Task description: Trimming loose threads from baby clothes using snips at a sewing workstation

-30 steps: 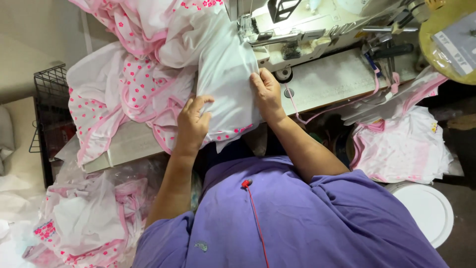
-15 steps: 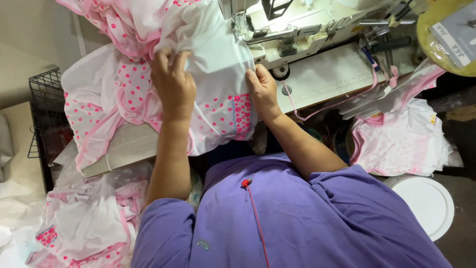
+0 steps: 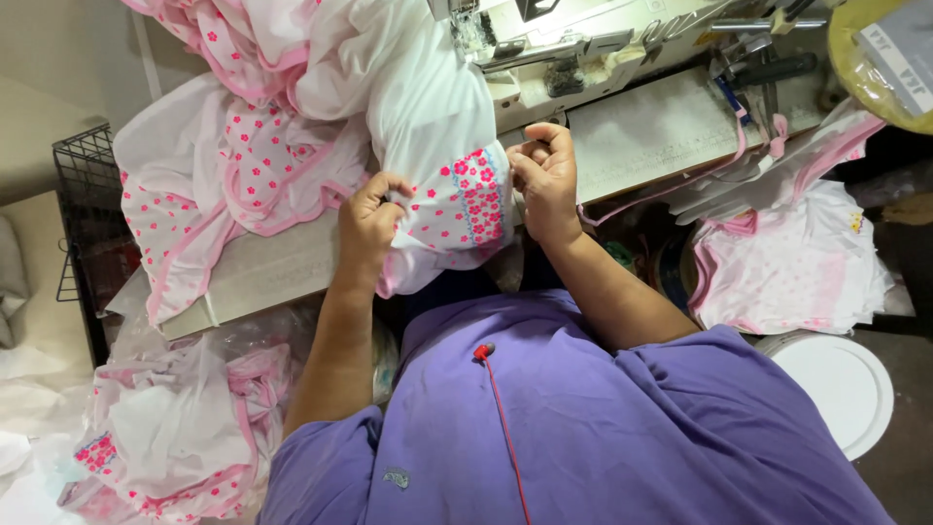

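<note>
— Looking down from the head camera, what is held in the hands?

— A white garment piece (image 3: 428, 107) with a band of pink flowers is gripped at its lower edge. The left hand (image 3: 369, 219) is closed in a fist on the cloth at the band's left end; the right hand (image 3: 544, 175) is curled, with the band's right end pinched between thumb and fingertips.

— Where is the piece placed?

— It is draped over the front edge of the sewing table (image 3: 272, 267), just below the sewing machine (image 3: 583, 49), and is stretched between the two hands.

— What else is seen around it?

— A heap of pink-and-white cloth (image 3: 233, 146) is piled to the left, touching the piece. A black wire basket (image 3: 83, 194) is set further left. Finished pink pieces (image 3: 797, 262) are stacked to the right, with a white round lid (image 3: 836, 389) below them. A clear bag of fabric (image 3: 165, 437) is seen at lower left.
</note>
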